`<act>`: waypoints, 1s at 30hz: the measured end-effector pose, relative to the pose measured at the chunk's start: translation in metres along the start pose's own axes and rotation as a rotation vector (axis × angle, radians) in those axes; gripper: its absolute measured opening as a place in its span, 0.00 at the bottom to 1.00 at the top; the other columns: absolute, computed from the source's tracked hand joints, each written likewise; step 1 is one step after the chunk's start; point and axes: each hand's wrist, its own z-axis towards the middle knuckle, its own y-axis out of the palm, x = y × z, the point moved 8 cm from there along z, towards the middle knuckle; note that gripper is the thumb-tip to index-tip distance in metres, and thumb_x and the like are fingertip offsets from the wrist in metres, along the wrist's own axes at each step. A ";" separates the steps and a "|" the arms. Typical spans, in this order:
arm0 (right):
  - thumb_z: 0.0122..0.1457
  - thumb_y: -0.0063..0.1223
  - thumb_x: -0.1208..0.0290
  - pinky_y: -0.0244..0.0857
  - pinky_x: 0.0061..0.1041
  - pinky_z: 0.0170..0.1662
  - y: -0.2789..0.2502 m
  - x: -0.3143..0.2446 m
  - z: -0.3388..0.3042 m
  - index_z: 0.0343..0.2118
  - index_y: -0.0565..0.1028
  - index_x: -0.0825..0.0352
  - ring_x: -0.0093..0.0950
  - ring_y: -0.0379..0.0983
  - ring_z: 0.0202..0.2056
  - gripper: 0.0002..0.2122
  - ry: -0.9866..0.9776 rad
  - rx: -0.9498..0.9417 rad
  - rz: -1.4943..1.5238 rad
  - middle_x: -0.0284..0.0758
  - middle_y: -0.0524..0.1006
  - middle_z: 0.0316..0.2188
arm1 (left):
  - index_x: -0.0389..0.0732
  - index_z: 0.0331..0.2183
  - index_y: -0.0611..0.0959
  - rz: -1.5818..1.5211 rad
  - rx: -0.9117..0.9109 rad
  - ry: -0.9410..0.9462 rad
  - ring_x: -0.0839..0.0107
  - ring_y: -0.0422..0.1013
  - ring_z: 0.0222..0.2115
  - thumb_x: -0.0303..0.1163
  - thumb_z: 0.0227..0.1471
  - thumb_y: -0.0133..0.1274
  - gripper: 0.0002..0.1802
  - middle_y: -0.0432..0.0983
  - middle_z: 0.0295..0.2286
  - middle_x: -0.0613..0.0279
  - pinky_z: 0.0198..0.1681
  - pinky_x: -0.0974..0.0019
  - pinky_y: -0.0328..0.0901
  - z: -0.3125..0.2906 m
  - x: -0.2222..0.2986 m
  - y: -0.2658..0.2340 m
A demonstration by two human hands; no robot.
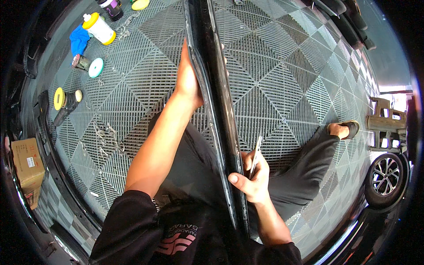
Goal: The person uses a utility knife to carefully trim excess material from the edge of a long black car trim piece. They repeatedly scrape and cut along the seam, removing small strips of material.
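Note:
A long, glossy black panel (219,92), like a piece of car trim, runs from the top of the view down to my lap. My left hand (188,84) wraps round its far part; the palm is against the left edge, and the panel hides most of the fingers, with bits of fingertips at the right edge. Lower down, my right hand (257,179) rests its thumb on the panel's right edge. Between its fingers stands a thin, flat silver tool (256,154), pointing up; its exact kind does not show.
Grey slatted tiles (282,119) cover the floor. At left lie a white-and-yellow bottle (100,29), a blue cloth (79,40), a polisher (67,104) and clear scraps (107,138). A cardboard box (28,165) is far left; a car wheel (385,176) lies right.

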 end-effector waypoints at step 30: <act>0.45 0.76 0.74 0.54 0.15 0.26 0.006 -0.014 0.001 0.26 0.66 0.62 0.11 0.56 0.23 0.20 0.025 0.112 -0.079 0.27 0.75 0.32 | 0.34 0.30 0.81 1.552 0.202 0.094 0.78 0.70 0.18 0.23 0.52 0.60 0.04 0.76 0.20 0.60 0.22 0.66 0.66 -0.154 0.007 0.072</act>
